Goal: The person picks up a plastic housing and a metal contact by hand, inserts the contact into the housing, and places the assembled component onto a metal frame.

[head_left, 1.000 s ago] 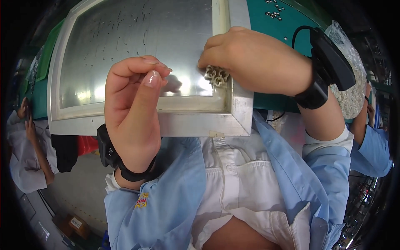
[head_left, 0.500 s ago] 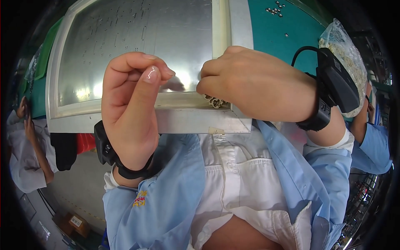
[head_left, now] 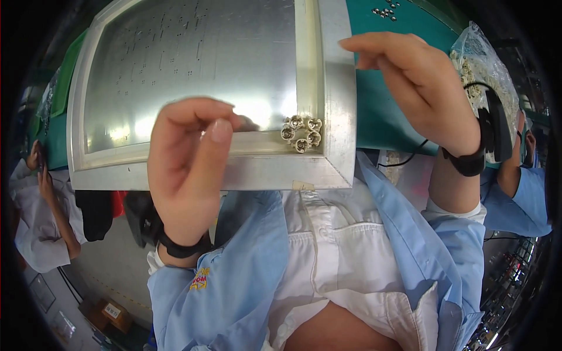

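Observation:
My left hand (head_left: 190, 161) is over the near edge of a metal-framed panel (head_left: 246, 58), with thumb and forefinger pinched together. Whatever lies between those fingertips is too small to make out. Off the frame's right side, my right hand (head_left: 418, 85) reaches across the green table, forefinger stretched out and the other fingers loosely bent; nothing shows in it. Several small round cream-coloured parts with metal centres (head_left: 301, 145) sit grouped in the frame's near right corner, apart from both hands.
Small shiny metal pieces (head_left: 386, 11) lie scattered on the green table (head_left: 374, 111) at the far right. A clear plastic bag (head_left: 468, 64) full of cream parts stands beyond my right wrist. Other people's arms (head_left: 55, 216) show at both sides. A green tray (head_left: 67, 76) is at the left.
My right hand has left the frame's near right corner and moved right and away over the table, uncovering the grouped cream parts. My left hand has lowered slightly, still pinched.

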The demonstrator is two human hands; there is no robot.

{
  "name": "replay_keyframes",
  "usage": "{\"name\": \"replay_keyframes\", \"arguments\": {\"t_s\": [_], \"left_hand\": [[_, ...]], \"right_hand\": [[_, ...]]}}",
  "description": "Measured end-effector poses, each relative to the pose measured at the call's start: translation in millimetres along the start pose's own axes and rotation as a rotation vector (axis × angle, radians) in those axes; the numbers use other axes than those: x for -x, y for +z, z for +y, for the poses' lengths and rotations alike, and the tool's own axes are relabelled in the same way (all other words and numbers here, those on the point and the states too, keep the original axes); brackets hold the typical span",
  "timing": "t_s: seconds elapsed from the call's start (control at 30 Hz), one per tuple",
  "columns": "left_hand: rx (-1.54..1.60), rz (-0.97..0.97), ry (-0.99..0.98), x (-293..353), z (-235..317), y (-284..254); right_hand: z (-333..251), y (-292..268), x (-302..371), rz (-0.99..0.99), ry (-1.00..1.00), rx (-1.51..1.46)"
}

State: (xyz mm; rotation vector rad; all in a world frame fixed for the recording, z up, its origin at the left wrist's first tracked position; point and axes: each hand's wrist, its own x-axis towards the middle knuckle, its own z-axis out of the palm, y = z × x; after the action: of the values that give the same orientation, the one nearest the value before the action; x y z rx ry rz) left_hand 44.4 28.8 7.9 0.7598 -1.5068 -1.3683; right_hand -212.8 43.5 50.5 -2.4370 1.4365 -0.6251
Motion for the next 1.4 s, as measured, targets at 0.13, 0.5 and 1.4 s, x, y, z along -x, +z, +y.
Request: {"name": "replay_keyframes", "arguments": {"t_s": [0.13, 0.5, 1.4], "left_hand": [[-0.666, -0.191, 0.272, 6, 9, -14], [-1.121, -0.062, 0.455, 17, -11, -13], [-1.155, 0.043, 0.216, 16, -3, 11]], "right_hand": [[2, 6, 28, 0.178, 0.075, 0.008], [9, 33, 55, 0.404, 0.283, -0.183], [-12, 37, 40, 0.144, 0.283, 0.127]]}}
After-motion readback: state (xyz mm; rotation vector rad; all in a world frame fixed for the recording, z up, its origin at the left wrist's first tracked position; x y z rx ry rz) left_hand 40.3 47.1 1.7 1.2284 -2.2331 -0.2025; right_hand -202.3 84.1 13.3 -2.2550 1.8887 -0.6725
